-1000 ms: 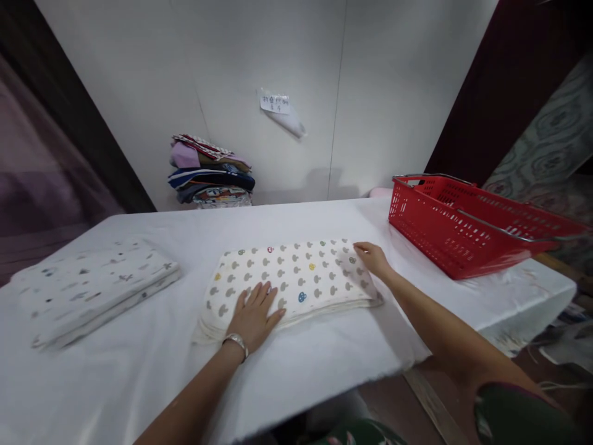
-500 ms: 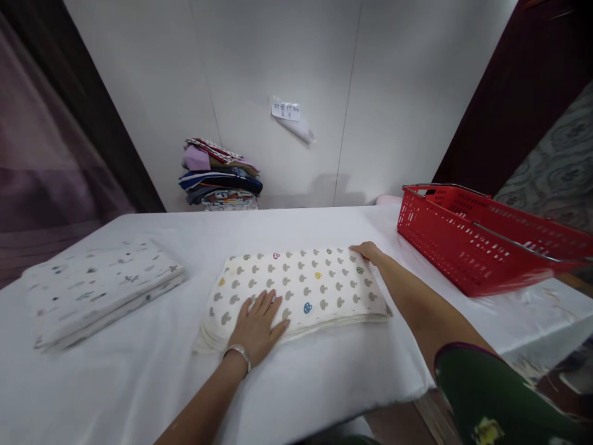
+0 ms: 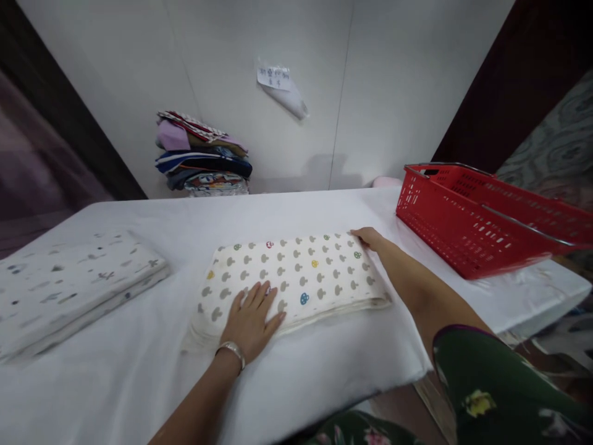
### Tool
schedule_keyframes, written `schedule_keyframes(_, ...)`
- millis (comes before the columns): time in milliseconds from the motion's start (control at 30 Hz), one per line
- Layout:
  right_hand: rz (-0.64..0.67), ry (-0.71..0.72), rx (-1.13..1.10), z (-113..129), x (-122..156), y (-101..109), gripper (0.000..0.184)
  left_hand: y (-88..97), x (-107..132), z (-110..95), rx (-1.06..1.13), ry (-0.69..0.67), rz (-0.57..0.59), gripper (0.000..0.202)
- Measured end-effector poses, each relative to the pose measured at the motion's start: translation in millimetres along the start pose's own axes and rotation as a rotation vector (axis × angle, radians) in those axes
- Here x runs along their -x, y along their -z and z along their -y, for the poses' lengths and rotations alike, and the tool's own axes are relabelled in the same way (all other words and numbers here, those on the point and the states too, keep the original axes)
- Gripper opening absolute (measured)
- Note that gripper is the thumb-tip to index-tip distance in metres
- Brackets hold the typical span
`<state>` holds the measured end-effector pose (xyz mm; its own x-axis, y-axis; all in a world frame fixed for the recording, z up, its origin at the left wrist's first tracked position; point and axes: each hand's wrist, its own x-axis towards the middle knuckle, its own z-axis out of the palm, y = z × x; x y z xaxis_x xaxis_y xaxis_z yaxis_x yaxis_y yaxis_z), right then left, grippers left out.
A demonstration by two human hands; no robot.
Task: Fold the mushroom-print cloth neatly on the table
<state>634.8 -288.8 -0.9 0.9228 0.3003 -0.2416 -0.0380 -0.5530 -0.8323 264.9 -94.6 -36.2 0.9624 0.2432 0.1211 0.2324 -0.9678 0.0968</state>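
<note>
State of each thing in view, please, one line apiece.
Mushroom-print cloth: folded in layers, flat
Left hand: open, palm down on mushroom-print cloth
Right hand: at that cloth's far right corner, grip unclear
Printed cloth at left: folded, flat
Fabric pile: folded, stacked
Red basket: upright, inner bottom hidden
Wall notice: lower part curled

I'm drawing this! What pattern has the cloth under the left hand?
White cloth with mostly grey mushrooms, a few coloured; clearest in head view.
</note>
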Motion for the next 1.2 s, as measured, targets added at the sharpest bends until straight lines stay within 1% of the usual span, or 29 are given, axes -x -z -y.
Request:
schedule_keyframes(67,0.073,-0.029,-0.047,-2,10,9,0.027,-0.5,-1,0,-0.013,0.002,0.012,0.064)
schedule_keyframes(133,0.138,-0.059,-0.091,-6,25,19,0.030,-1.8,-1,1,-0.025,0.002,0.013,0.064)
schedule_keyframes(333,0.252,-0.112,-0.167,-32,91,42,0.055,-4.6,-4,1,-0.060,-0.019,-0.010,0.064)
schedule_keyframes(467,0.273,-0.101,-0.120,-47,131,48,0.066,-2.7,-5,0,-0.061,-0.012,-0.009,0.063)
schedule_keyframes(633,0.217,-0.041,0.054,-52,162,40,0.073,-0.2,-5,-1,-0.055,0.003,0.001,0.062)
schedule_keyframes(733,0.168,0.015,0.068,-55,168,35,0.073,-0.1,-6,-2,-0.047,0.005,-0.005,0.061)
schedule_keyframes(867,0.067,0.031,0.053,-68,163,35,0.065,1.3,-5,-6,-0.044,0.020,-0.007,0.062)
schedule_keyframes(967,0.042,0.068,0.113,-79,158,34,0.058,4.6,-2,-10,-0.056,0.032,-0.011,0.062)
schedule_keyframes(1067,0.010,0.112,0.149,-86,155,35,0.058,7.6,2,-11,-0.064,0.022,-0.060,0.059)
schedule_keyframes(1200,-0.017,0.115,0.229,-90,154,36,0.054,8.8,6,-11,-0.056,0.033,-0.076,0.055)
